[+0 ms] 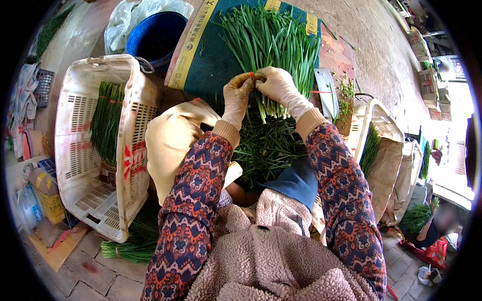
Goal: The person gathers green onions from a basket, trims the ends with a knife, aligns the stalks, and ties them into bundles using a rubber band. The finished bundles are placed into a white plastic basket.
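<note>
My left hand point(237, 94), in a stained pale glove, has its thumb and finger pinched on a small orange-red thing point(252, 74), too small to make out. Against it, my right hand point(276, 84), also gloved, has its fingertips curled in; whether they grip it is hidden. Under and beyond the right hand lies a large heap of long green leafy stalks point(271, 41), like garlic chives, pale cut ends toward me. They rest on a green mat point(211, 56) with yellow strips bearing writing. Loose dark leaves point(267, 146) fill the space below my hands.
A wide metal blade point(327, 92) lies right of the heap, beside small green trimmings point(346, 94). At left stand a white plastic crate point(126, 150) with banded bundles point(107, 120) and a blue bucket point(156, 35). Another crate point(380, 109) stands right; a person point(433, 225) sits beyond.
</note>
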Available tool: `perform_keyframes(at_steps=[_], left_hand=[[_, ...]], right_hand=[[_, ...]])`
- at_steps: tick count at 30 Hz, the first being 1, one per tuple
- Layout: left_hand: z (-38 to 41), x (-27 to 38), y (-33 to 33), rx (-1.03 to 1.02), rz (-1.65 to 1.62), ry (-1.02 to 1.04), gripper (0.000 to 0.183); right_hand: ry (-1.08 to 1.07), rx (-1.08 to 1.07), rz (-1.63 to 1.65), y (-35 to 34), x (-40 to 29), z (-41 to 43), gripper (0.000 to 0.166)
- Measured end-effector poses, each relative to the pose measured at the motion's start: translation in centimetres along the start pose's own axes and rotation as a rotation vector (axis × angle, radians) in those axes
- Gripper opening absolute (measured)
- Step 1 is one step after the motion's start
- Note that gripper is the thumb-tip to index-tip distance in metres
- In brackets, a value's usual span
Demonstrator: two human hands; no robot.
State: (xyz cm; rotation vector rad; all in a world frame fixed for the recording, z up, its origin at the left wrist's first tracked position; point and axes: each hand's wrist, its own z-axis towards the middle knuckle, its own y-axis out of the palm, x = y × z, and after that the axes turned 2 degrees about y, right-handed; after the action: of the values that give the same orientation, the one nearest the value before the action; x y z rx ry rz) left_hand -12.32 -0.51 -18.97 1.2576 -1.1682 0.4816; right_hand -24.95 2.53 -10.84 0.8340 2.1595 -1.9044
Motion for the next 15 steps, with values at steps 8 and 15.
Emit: perform_keyframes(at_steps=[8,15], left_hand=[[-0.3,1.3,0.8,0.027,0.073,-0.08,0.018],[-0.1,1.0,0.7,-0.012,0.153,-0.06,0.019]], right_hand=[[0.002,0.085,0.434,0.8,1.1,0.4,0.025],[-0.048,0.092,0.277,0.3,0.7,0.4,0.019]])
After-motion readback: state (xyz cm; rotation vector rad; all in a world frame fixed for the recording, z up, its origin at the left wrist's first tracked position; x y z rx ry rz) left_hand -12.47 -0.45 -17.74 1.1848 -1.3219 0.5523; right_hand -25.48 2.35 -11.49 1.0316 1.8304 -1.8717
